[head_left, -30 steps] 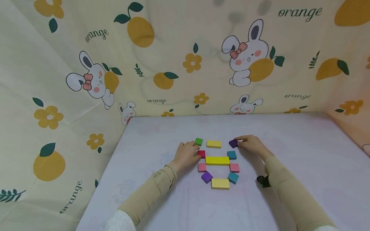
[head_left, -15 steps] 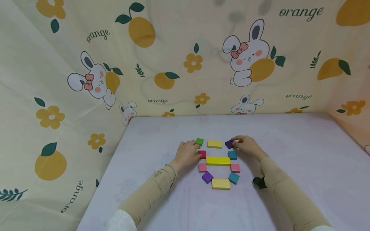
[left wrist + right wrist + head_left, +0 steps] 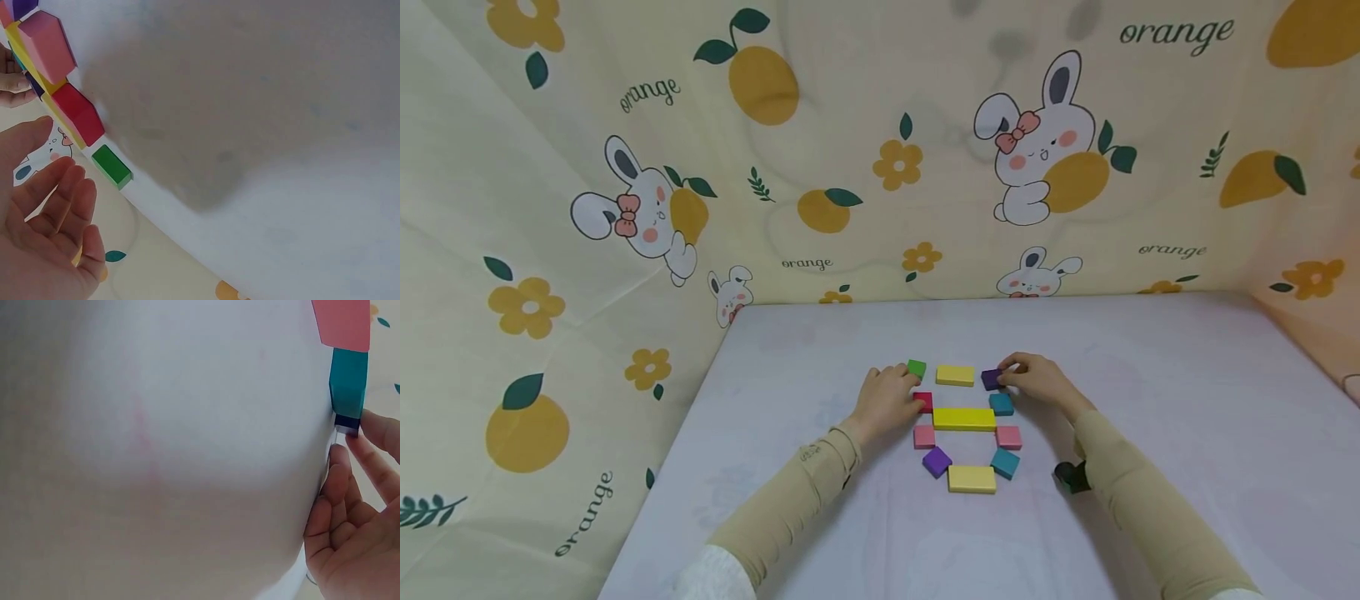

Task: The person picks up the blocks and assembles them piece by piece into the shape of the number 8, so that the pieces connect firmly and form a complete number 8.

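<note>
My right hand (image 3: 1037,377) pinches a dark purple block (image 3: 991,379) between thumb and finger at the far right of the block arrangement. In the right wrist view the thumb and index finger meet the purple block (image 3: 347,425) just past a teal block (image 3: 349,381). My left hand (image 3: 886,402) hovers at the left side, beside a green block (image 3: 917,368) and a red block (image 3: 923,402). Its fingers are loosely bent and hold nothing in the left wrist view, apart from the green block (image 3: 112,166) and red block (image 3: 79,114).
Between the hands lie a pale yellow block (image 3: 955,376) and a long yellow block (image 3: 964,419). Nearer are pink blocks (image 3: 1008,437), a violet block (image 3: 937,462), another teal block (image 3: 1005,463) and a front yellow block (image 3: 972,479). A printed cloth (image 3: 850,167) hangs behind the table.
My right hand has moved left with the dark purple block, nearer the far yellow block, and the block has turned straighter. The left hand has stayed about where it was.
</note>
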The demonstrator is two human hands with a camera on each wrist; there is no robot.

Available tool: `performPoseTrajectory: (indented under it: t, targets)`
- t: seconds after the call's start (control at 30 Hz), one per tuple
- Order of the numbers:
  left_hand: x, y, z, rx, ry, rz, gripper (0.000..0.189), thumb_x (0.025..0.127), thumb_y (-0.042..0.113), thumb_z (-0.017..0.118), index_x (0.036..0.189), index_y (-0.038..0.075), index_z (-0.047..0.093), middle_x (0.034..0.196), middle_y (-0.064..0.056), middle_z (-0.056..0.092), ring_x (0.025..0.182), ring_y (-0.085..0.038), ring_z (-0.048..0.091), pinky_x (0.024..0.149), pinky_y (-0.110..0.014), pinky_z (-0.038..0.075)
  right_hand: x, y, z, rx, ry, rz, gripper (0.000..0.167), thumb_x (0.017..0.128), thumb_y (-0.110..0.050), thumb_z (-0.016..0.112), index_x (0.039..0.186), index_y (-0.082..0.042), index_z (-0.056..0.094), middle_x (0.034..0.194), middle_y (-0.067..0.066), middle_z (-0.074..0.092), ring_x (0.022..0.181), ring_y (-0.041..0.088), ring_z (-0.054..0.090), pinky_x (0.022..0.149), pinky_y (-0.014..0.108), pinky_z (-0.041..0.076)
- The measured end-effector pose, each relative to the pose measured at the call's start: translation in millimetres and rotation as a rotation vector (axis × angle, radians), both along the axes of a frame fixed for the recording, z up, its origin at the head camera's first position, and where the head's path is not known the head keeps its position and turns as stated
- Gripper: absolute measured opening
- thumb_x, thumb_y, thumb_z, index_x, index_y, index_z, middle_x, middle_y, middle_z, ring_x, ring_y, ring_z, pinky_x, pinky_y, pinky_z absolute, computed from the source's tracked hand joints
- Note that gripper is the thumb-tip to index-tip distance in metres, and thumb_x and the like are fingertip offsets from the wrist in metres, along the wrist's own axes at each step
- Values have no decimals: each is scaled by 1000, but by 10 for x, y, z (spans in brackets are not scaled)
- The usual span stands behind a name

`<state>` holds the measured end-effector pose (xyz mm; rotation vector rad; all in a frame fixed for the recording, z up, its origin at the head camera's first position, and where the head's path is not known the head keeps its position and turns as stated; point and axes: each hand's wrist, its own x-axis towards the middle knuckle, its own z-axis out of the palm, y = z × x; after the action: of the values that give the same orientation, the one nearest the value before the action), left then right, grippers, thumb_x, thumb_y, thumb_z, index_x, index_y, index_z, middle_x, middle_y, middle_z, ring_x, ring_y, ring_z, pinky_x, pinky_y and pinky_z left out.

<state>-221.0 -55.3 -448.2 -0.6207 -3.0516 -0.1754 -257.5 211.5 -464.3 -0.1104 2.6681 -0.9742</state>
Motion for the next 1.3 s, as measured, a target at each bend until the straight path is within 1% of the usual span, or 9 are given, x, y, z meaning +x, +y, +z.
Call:
performPoseTrajectory:
  t: [0.13, 0.37, 0.5, 0.63, 0.7, 0.93, 1.1, 1.3]
  targets:
    - [-14, 4, -9, 3, -5, 12, 33, 84, 38, 65, 109, 17, 68, 100, 0, 64, 88, -16, 58, 81, -33, 42, 0, 2, -2, -3, -9, 4, 38, 90, -30, 57, 120, -8, 58, 112, 22, 58, 94, 30, 51, 78, 36, 44]
    - [-50, 11, -1, 0, -3, 20, 33, 85, 39, 64, 109, 17, 68, 99, 1, 64, 86, -16, 57, 78, -32, 41, 15, 10, -5, -4, -21, 42, 41, 91, -31, 55, 125, -9, 57, 120, 25, 56, 98, 33, 51, 82, 41, 45]
    - [-94, 18, 27, 34, 8, 23, 31, 86, 38, 63, 108, 17, 69, 100, 0, 64, 86, -16, 58, 78, -32, 42, 18, 18, -14, 5, -21, 57, 42, 91, -31, 55, 127, -10, 57, 121, 26, 56, 100, 33, 51, 84, 43, 45]
    - [-148, 15, 44, 72, 20, 33, 30, 86, 36, 63, 108, 16, 69, 103, -1, 65, 89, -16, 60, 79, -32, 43, 12, 18, -32, 15, -22, 71, 42, 92, -32, 54, 127, -10, 57, 122, 25, 56, 99, 32, 51, 82, 41, 45]
    - [-178, 13, 45, 86, 20, 38, 30, 86, 36, 63, 108, 15, 68, 102, -1, 65, 88, -16, 61, 78, -32, 44, 11, 16, -39, 15, -27, 72, 42, 92, -33, 54, 127, -11, 57, 122, 25, 56, 98, 32, 51, 81, 41, 45]
    - [-288, 2, -3, 166, -16, 81, 26, 87, 32, 63, 105, 14, 68, 101, -3, 64, 87, -16, 59, 79, -36, 44, 24, 16, -43, 8, -47, 59, 43, 91, -34, 54, 128, -12, 56, 127, 25, 53, 104, 34, 51, 87, 46, 45]
    - [-363, -18, -56, 183, -43, 115, 28, 87, 32, 62, 107, 13, 68, 104, -4, 64, 93, -18, 59, 81, -37, 43, 14, 31, -65, -11, -56, 50, 45, 91, -35, 55, 129, -11, 56, 127, 25, 53, 104, 33, 51, 86, 43, 46]
    - [-401, -46, -92, 195, -55, 142, 31, 88, 33, 61, 110, 12, 67, 108, -6, 64, 99, -21, 61, 84, -40, 43, 7, 27, -64, -19, -69, 36, 47, 91, -38, 55, 129, -10, 55, 126, 23, 54, 102, 31, 52, 84, 40, 46]
